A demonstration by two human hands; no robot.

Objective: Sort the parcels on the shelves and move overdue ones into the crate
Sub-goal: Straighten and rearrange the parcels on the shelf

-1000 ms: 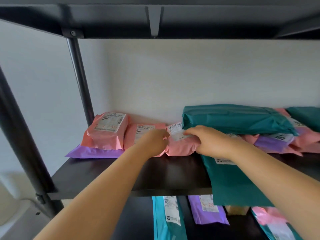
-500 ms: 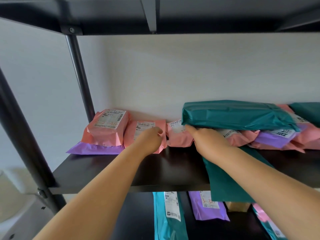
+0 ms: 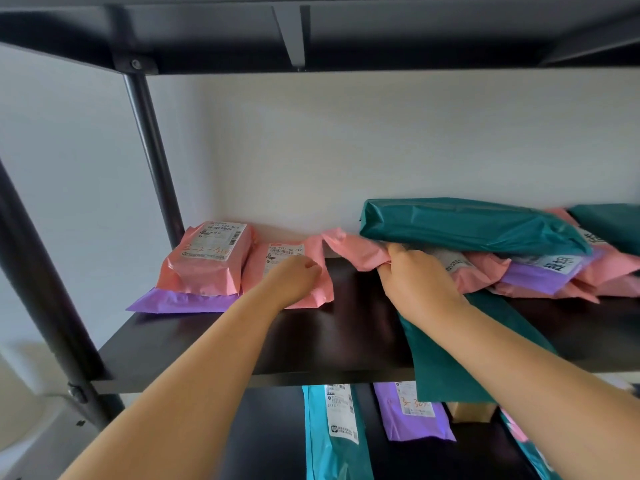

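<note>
Lower shelf, nearest: a cyan parcel (image 3: 329,431) and a lower purple parcel (image 3: 389,424) lie below the board, each with a white printed label; the purple one carries orange handwriting that starts "3-3", and the rest is unclear.
Shelf edge: a flat green mailer (image 3: 446,368) hangs over the front of the dark shelf (image 3: 346,337), under the right forearm.
Left hand: the left hand (image 3: 296,277) rests on a flat pink parcel (image 3: 320,292), knuckles up and fingers curled at its label; whether they pinch the film cannot be told.
Right hand: the right hand (image 3: 415,285) pinches the film of a crumpled pink parcel (image 3: 356,252), which lies half under a bulky dark green parcel (image 3: 467,225).
Left stack: a tall pink parcel (image 3: 207,268) sits on a purple mailer (image 3: 180,302) just beside the flat pink one; its label reads "3-2-410" in orange pen, and the print above is too small to trust.
Right heap: a purple parcel (image 3: 533,277) among more pink ones shows large dark characters, seen sideways and not read.
Back: a pale wall (image 3: 346,150) behind the parcels.
Progress: no crate is in view and no parcel is seen in one; the work looks to be at the checking stage, with both shelves left to go through and any overdue parcels yet to be carried off.
</note>
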